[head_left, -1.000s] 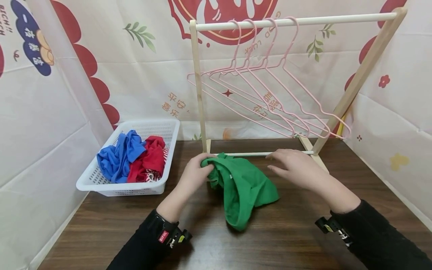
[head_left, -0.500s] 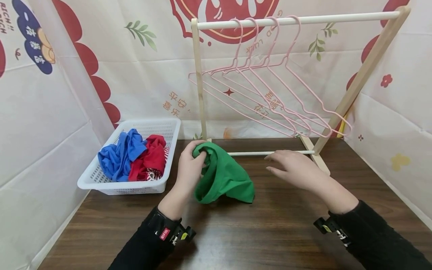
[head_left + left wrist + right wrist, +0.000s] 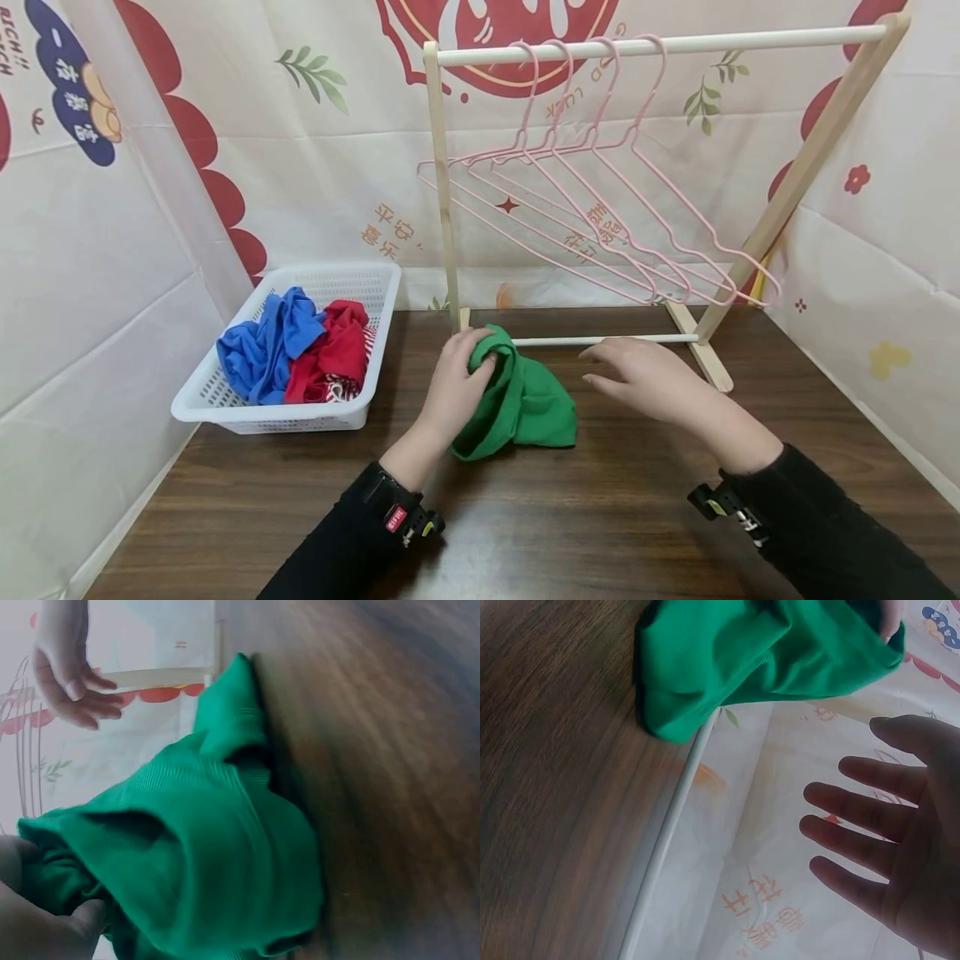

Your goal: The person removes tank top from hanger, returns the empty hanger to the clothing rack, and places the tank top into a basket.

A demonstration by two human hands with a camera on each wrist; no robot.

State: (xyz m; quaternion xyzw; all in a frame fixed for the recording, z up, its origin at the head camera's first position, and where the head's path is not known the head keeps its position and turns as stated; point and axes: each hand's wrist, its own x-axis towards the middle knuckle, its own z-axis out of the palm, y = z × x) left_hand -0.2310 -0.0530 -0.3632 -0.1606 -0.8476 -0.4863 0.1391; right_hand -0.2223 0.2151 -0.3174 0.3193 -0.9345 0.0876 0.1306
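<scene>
My left hand (image 3: 459, 379) grips the upper edge of a crumpled green garment (image 3: 536, 404), whose lower part rests on the brown table. In the left wrist view the thumb and fingers pinch the fabric (image 3: 217, 855) near an opening with a folded edge. My right hand (image 3: 648, 379) hovers to the right of the garment, touching nothing. From the right wrist view, its fingers (image 3: 862, 802) are spread and relaxed, apart from the green cloth (image 3: 727, 660).
A white plastic basket (image 3: 191, 408) at the left holds blue (image 3: 270, 342) and red (image 3: 341, 337) clothes. Behind my hands stands a wooden rack with a white top rail (image 3: 712, 43). Several pink hangers (image 3: 592, 150) hang from it. The table (image 3: 600, 525) extends toward me.
My left hand has lifted and turned the green garment, drawing it left, then shifted slightly back right. The garment is now more bunched. My right hand has moved only slightly left.
</scene>
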